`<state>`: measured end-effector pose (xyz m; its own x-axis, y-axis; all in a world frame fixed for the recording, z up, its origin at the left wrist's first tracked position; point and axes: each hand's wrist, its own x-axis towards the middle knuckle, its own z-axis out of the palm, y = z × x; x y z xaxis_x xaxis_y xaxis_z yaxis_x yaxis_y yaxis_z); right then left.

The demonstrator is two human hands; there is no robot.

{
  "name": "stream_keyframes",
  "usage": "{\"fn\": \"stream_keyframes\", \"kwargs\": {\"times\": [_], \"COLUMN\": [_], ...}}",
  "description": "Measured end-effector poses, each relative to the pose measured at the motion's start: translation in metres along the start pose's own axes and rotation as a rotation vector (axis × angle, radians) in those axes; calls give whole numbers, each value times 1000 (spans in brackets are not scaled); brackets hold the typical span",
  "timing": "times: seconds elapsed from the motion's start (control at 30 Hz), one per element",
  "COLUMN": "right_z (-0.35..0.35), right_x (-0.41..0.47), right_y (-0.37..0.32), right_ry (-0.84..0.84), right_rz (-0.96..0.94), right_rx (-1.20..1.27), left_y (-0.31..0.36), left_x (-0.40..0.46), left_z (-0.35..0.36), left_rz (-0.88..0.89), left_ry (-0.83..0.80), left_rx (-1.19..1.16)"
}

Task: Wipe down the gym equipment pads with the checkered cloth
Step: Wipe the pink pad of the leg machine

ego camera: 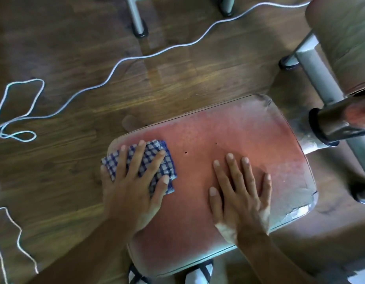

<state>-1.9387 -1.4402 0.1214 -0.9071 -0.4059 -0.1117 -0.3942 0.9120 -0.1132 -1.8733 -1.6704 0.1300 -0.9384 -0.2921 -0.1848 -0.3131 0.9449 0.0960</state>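
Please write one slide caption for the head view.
Left hand presses blue-white checkered cloth on red padded seat.

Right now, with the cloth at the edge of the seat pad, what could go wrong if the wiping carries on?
1. The checkered cloth under the left hand already overhangs the left edge of the red pad; another stroke outward could drag it off.
2. The pad's cover looks torn at the right corner; wiping there might catch and widen the tear.
3. The white cord loops across the floor, a likely trip hazard when stepping round.
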Motion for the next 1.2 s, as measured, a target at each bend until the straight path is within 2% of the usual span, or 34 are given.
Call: {"fn": "stream_keyframes", "kwargs": {"times": [0.17, 0.27, 0.37, 0.43, 0.5, 0.57, 0.6, 0.7, 0.77, 0.87, 1.03, 1.13, 1.2], "right_z": [0, -1, -15, -27, -38, -48, -49, -44, -29, -16, -13, -16, -20], "right_x": [2, -2, -2, 3, 15, 41, 55, 85, 88, 62, -40, -38, -10], "right_y": [-2, 0, 11, 18, 15, 2, -6, -29, -39, -43, -22, 17, 33], "right_ry": [27, 141, 359, 386, 365, 336, 296, 23, -105, -96, -212, -261, -244], "right_rz": [-2, 33, 21, 53, 109, 86, 42, -32, -3, 14, -229, -271, -205], "right_rx": [51, 278, 691, 767, 688, 520, 426, 215, 81, 50, 6, -73, -99], "left_y": [33, 98, 149, 145, 119, 82, 59, 10, -1, -1, -1, 0, 2], "left_x": [84, 80, 70, 77, 72, 63, 58, 43, 35, 34, 32, 33, 33], "left_z": [-15, -13, -12, -20, -25, -25, -22, -12, -1, 2, 3, 2, 2], "left_rz": [-35, 72, 194, 175, 206, 228, 185, 41, 67, 68, 61, 48, 38], "left_ry": [-48, -35, -202, -228, -66, 197, 240, 126, 60, 69, 100, 123, 121], "left_rx": [-5, -63, -254, -520, -624, -465, -351, -111, -18, 6, 12, 19, 11]}}
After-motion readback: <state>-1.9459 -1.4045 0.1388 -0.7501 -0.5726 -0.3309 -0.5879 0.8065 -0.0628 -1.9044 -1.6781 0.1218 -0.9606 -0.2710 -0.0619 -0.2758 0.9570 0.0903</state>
